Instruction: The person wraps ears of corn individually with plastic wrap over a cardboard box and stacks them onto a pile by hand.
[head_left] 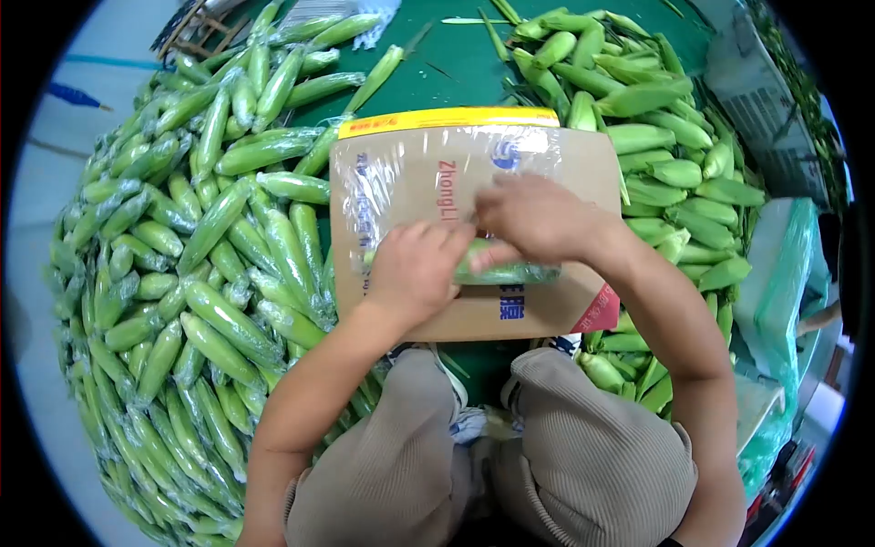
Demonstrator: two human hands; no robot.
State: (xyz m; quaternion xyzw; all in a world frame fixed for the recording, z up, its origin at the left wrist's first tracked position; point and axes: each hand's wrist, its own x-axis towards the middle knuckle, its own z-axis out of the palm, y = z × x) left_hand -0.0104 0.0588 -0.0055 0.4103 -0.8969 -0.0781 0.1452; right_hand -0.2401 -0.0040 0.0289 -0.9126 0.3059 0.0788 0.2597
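Observation:
An ear of green corn in its husk (515, 272) lies crosswise on a printed cardboard box (392, 314) in front of my knees. Clear plastic film (392, 201) covers part of the box top and shines around the corn. My left hand (417, 272) is closed round the left end of the ear. Over the ear's upper side, my right hand (529, 219) has bent fingers, slightly blurred, with its thumb along the corn. What the right fingers grip is hidden. A yellow strip (447, 120) runs along the box's far edge.
A large heap of film-wrapped corn (210, 237) fills the left side. Unwrapped ears (674, 173) are piled on the right. Beyond them stand a pale crate (756, 91) and a container draped with green plastic (784, 264). Loose husk leaves lie on the green floor (437, 68).

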